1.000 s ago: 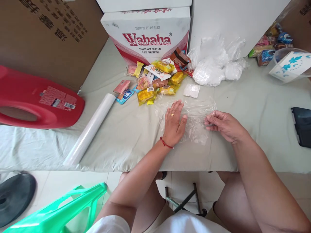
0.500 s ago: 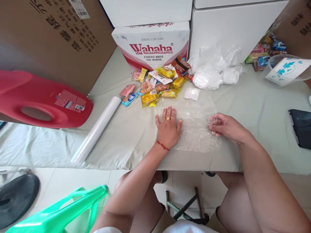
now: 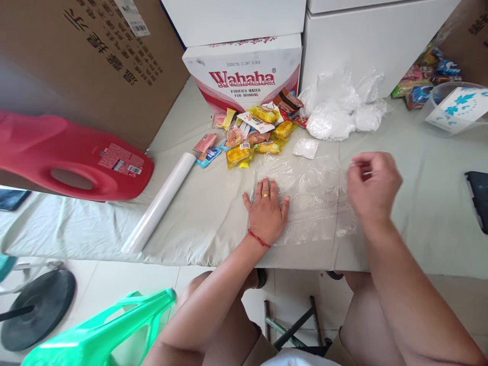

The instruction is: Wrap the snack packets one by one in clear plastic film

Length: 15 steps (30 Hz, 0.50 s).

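Observation:
A thin sheet of clear plastic film (image 3: 308, 203) lies spread and wrinkled on the cloth-covered table. My left hand (image 3: 267, 211) is laid on the film's left part, palm down, fingers stretched out. Over the film's right edge is my right hand (image 3: 373, 185), its fingers curled together in a pinch; whether they grip anything is not visible. A small white wrapped packet (image 3: 305, 148) sits just beyond the film. Behind it are a pile of wrapped snacks (image 3: 253, 134) and a heap of white plastic-wrapped bundles (image 3: 335, 114).
A film roll (image 3: 160, 203) lies to the left, near a red jug (image 3: 76, 157). A Wahaha carton (image 3: 247, 71) stands behind the snacks. On the right are a clear tub (image 3: 438, 109) and a dark phone-like object (image 3: 478, 198). A green plastic stool (image 3: 102, 330) is below the table edge.
My right hand has lifted and moved slightly away from me and to the right, its fingers curling more tightly. My left hand stays flat on the film. The camera view has shifted a little.

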Each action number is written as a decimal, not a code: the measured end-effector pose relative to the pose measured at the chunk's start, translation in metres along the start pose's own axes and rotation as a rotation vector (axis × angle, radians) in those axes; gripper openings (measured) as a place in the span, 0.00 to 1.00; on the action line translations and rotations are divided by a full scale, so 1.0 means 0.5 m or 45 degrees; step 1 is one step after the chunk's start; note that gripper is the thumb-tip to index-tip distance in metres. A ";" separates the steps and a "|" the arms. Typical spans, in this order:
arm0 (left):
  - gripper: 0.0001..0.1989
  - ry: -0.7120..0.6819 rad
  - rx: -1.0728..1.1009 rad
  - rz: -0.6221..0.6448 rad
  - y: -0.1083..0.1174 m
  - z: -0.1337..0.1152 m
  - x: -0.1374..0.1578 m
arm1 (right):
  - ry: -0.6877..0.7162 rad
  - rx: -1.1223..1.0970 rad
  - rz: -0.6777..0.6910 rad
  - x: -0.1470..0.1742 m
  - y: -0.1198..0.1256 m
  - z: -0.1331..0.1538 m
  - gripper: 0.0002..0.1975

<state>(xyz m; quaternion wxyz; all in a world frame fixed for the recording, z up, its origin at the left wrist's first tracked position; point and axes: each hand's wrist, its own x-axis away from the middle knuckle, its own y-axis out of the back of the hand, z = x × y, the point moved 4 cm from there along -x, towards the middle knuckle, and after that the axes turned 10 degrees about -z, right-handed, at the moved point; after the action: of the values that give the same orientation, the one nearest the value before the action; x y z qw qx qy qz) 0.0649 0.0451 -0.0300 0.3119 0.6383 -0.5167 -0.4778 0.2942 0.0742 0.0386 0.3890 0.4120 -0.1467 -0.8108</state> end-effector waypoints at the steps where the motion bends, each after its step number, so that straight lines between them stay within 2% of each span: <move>1: 0.28 -0.012 0.011 -0.005 0.005 -0.001 -0.001 | 0.112 -0.071 0.053 0.026 -0.014 0.040 0.09; 3: 0.26 -0.014 0.043 -0.035 0.016 0.005 -0.009 | 0.321 -0.194 0.245 0.088 -0.047 0.107 0.13; 5: 0.25 0.027 0.075 -0.075 0.024 0.025 -0.024 | 0.493 -0.233 0.430 0.151 -0.080 0.146 0.15; 9: 0.22 0.159 0.132 -0.129 0.025 0.084 -0.058 | 0.724 -0.245 0.707 0.240 -0.122 0.162 0.20; 15: 0.17 0.169 0.243 -0.122 0.014 0.134 -0.095 | 0.831 -0.262 0.987 0.295 -0.136 0.174 0.30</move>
<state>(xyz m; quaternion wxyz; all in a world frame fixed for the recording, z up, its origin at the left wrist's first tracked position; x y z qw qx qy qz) -0.0006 0.0953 -0.0335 0.2602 0.7194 -0.5068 -0.3975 0.1389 0.0004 -0.0275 0.7249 0.5184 -0.0792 -0.4466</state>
